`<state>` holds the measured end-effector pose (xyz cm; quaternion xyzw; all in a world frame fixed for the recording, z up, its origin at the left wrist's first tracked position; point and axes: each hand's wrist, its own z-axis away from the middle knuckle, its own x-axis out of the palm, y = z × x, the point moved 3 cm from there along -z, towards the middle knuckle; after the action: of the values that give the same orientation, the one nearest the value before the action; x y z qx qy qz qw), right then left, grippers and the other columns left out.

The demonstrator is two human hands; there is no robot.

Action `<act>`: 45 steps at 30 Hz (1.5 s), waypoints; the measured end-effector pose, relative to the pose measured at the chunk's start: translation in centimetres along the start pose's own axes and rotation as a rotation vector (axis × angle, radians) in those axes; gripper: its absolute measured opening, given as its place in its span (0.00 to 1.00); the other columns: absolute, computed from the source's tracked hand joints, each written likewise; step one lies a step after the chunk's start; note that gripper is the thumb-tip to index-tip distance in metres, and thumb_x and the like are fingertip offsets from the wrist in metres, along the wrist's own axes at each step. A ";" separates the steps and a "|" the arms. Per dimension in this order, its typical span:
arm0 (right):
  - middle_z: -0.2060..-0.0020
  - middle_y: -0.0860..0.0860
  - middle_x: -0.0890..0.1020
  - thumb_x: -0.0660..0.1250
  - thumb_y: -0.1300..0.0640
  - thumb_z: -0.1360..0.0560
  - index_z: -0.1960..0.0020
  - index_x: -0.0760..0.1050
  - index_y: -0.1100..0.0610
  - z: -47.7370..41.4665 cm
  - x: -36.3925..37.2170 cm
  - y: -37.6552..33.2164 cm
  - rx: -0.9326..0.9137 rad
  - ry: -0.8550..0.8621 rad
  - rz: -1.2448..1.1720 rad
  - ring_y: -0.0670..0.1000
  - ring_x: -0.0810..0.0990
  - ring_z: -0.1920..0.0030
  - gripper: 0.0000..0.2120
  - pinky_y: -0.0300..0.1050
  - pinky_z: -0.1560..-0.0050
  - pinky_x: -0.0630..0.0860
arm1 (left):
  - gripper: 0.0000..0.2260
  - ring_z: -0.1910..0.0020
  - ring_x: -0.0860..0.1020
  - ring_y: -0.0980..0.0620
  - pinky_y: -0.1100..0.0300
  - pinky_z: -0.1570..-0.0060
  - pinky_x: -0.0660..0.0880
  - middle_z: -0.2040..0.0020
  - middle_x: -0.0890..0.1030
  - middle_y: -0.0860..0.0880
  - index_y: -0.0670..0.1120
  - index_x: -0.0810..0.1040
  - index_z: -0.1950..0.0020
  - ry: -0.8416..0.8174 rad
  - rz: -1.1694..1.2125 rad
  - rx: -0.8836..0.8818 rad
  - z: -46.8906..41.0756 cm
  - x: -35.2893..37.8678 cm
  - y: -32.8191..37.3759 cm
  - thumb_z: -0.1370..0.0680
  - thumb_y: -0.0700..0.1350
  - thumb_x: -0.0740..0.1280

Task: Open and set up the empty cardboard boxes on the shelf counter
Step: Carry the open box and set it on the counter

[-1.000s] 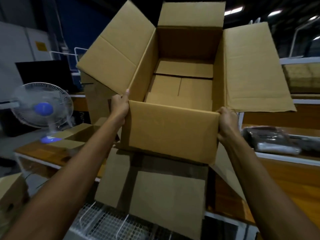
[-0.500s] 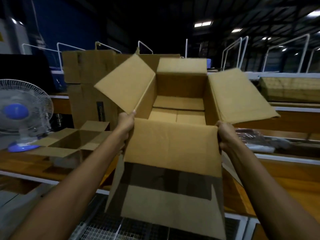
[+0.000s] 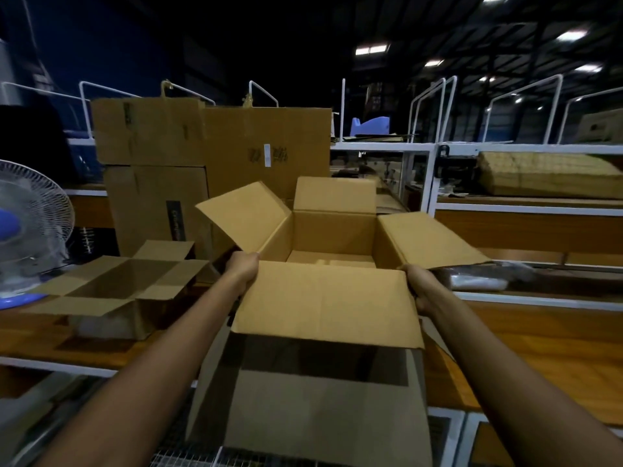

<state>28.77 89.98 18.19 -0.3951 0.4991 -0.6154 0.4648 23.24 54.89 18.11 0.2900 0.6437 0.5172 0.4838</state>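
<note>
I hold an open, empty cardboard box (image 3: 323, 298) in front of me, over the wooden shelf counter (image 3: 526, 352). Its four top flaps are spread outward and the near flap hangs toward me. My left hand (image 3: 243, 268) grips the box's near left corner. My right hand (image 3: 421, 288) grips its near right corner. Whether the box's bottom touches the counter is hidden by the near flap. A second open box (image 3: 121, 284) with its flaps spread sits on the counter to the left.
Tall flattened cartons (image 3: 209, 170) lean upright behind the boxes. A white table fan (image 3: 30, 227) with a blue hub stands at the far left. A plastic-wrapped bundle (image 3: 478, 278) lies right of the held box. White-framed shelves (image 3: 435, 176) rise behind.
The box has come down and away from me, from tilted up near my face to level at counter height. Both hands kept their grip on the near corners.
</note>
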 end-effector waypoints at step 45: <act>0.58 0.51 0.80 0.57 0.36 0.21 0.49 0.77 0.52 0.5 5.6 -4.8 -0.534 -0.249 1.514 0.51 0.79 0.58 0.21 0.46 0.56 0.76 | 0.15 0.51 0.83 0.46 0.49 0.49 0.79 0.50 0.84 0.45 0.47 0.83 0.45 -0.689 -0.672 0.508 2.6 -1.4 3.3 0.17 0.54 0.61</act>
<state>27.00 84.80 23.11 -0.1135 0.7057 0.0545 0.6972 25.75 55.70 21.72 0.3287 0.6097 0.0374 0.7203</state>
